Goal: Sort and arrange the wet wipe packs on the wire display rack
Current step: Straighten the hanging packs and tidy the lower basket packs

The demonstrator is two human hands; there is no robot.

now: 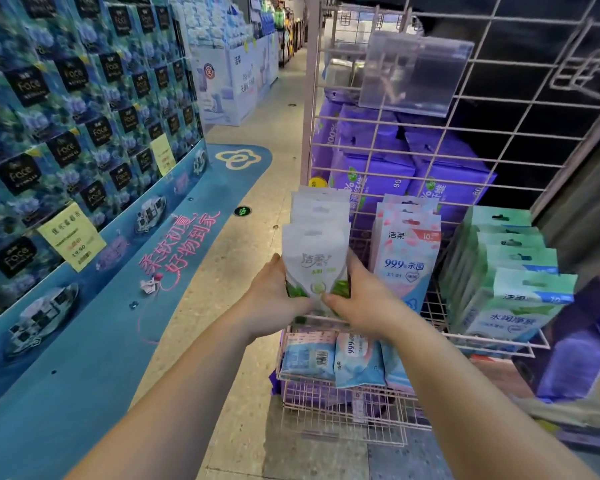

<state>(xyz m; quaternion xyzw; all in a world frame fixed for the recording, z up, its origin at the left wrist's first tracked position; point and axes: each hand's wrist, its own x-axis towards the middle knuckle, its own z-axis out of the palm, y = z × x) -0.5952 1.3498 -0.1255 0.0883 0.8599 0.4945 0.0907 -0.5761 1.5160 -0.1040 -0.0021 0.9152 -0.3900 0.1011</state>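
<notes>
Two bare forearms are extended from the bottom edge toward the pink wire rack (388, 157). The front white-and-green wipe pack (315, 261) is gripped at its lower end by both hands: the left hand (274, 299) is curled round its lower left edge, and the right hand (361, 299) is curled round its lower right edge, thumb laid across the pack's bottom. The pack is held upright at the head of a row of like white packs (321, 206) hung on the rack's left side.

Below the hands, a wire basket (343, 410) is seen, with blue and pink wipe packs (357, 358) lying flat in it.

Just beside the held pack, to the right, a row of pink packs (409, 251) is hung, and further right a row of green packs (510, 271), each row standing apart from its neighbour.

Behind the wire grid, large purple packs (378, 161) are stacked. A clear plastic label holder (413, 71) is fixed higher on the grid.

To the left, across a speckled floor (243, 258), a blue display stand (84, 140) of boxed goods is noted, with yellow price tags (71, 235) attached.
</notes>
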